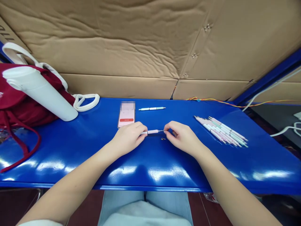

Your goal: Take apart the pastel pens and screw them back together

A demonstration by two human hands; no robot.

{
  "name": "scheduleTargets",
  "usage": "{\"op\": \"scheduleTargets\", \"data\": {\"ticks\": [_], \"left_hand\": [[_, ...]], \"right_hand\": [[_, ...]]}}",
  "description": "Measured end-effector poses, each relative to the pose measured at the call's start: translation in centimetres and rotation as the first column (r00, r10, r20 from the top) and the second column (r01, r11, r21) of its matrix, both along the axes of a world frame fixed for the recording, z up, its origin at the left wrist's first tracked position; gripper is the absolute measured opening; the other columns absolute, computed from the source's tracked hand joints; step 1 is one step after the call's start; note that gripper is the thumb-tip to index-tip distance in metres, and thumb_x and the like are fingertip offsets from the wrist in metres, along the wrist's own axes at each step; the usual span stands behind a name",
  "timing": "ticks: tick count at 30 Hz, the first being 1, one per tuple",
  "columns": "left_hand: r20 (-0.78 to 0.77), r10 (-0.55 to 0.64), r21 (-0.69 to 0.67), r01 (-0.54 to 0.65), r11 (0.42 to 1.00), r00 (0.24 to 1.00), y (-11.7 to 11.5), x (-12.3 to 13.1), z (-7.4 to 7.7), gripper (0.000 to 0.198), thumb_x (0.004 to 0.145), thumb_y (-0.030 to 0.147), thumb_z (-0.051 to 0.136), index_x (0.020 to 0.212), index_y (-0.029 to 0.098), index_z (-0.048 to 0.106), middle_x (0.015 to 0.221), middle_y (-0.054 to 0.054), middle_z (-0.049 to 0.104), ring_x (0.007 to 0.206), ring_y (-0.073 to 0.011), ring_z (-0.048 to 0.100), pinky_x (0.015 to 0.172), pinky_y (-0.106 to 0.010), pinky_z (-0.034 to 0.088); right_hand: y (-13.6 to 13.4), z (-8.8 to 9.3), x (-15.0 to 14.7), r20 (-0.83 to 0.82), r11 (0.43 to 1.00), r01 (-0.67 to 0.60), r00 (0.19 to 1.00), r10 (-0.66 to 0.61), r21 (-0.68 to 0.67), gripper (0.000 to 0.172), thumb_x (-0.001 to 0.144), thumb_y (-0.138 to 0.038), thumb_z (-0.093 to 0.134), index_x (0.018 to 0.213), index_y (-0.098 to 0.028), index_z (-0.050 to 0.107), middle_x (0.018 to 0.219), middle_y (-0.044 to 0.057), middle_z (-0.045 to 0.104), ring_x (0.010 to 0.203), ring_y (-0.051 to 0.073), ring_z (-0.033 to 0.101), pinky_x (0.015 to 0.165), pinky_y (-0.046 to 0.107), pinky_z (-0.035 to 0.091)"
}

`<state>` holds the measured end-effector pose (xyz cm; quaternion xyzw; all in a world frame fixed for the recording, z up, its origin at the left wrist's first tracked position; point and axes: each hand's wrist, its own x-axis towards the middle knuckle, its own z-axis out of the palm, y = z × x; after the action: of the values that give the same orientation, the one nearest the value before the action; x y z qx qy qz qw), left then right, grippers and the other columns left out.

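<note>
My left hand (130,135) is closed around the rear of a pink and white pen (152,131), which lies level just above the table and points right. From the pen's front end a thin refill (161,131) sticks out. Thumb and forefinger of my right hand (180,135) pinch at the end of this refill. Just below it, a small metallic pen tip (163,138) rests on the blue table (145,175). Beyond my hands lies a light blue and white pen (152,108).
A phone (126,116) with its screen lit lies behind my left hand. To the right is a pile of several pens (221,131). At left stand a white bottle (47,94) and a dark red bag (58,105). Cardboard (117,56) walls the back; wires (216,100) run along it.
</note>
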<state>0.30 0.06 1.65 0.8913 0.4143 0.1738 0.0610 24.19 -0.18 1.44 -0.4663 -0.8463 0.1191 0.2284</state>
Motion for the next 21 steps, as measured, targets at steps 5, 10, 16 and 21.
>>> {"op": "scheduleTargets", "data": {"ticks": [5, 10, 16, 21], "left_hand": [[0.023, -0.034, 0.003, 0.034, 0.999, 0.999, 0.0, 0.0, -0.2, 0.015, 0.091, 0.026, 0.046, 0.097, 0.019, 0.059, 0.097, -0.002, 0.063, 0.085, -0.0161, 0.060, 0.073, -0.027, 0.049], [0.051, -0.069, 0.012, 0.069, 0.998, 0.996, 0.0, 0.1, -0.5, 0.016, 0.092, 0.025, 0.045, 0.096, 0.019, 0.059, 0.096, -0.004, 0.062, 0.086, -0.0163, 0.060, 0.075, -0.028, 0.049], [0.069, -0.029, -0.006, 0.030, 1.000, 0.997, 0.2, -0.2, -0.1, 0.017, 0.092, 0.026, 0.045, 0.098, 0.019, 0.059, 0.098, -0.003, 0.062, 0.088, -0.0162, 0.060, 0.075, -0.028, 0.050], [0.064, -0.015, -0.021, 0.016, 1.000, 0.998, 0.3, -0.3, 0.1, 0.019, 0.092, 0.027, 0.044, 0.099, 0.019, 0.060, 0.099, -0.003, 0.063, 0.088, -0.0162, 0.060, 0.076, -0.028, 0.050]], "right_hand": [[0.0, -0.1, -0.3, -0.019, 0.999, -0.034, 0.999, 0.034, -0.007, 0.011, 0.085, -0.019, 0.048, 0.083, -0.020, 0.058, 0.081, 0.003, 0.062, 0.069, 0.015, 0.055, 0.062, 0.025, 0.039], [-0.1, -0.3, -0.7, -0.096, 0.995, -0.046, 0.995, 0.037, -0.089, 0.011, 0.086, -0.024, 0.049, 0.086, -0.021, 0.060, 0.081, 0.002, 0.063, 0.058, 0.011, 0.051, 0.059, 0.025, 0.039], [0.5, -0.7, 0.5, -0.053, 0.969, -0.032, 0.998, 0.019, -0.246, 0.039, 0.077, -0.037, 0.064, 0.112, -0.022, 0.052, 0.096, 0.003, 0.060, 0.068, 0.014, 0.055, 0.062, 0.027, 0.043], [0.8, -1.0, 0.7, 0.055, 0.969, -0.096, 0.992, 0.111, -0.227, 0.007, 0.083, -0.023, 0.053, 0.084, -0.021, 0.059, 0.086, 0.003, 0.060, 0.073, 0.015, 0.057, 0.066, 0.027, 0.043]]}}
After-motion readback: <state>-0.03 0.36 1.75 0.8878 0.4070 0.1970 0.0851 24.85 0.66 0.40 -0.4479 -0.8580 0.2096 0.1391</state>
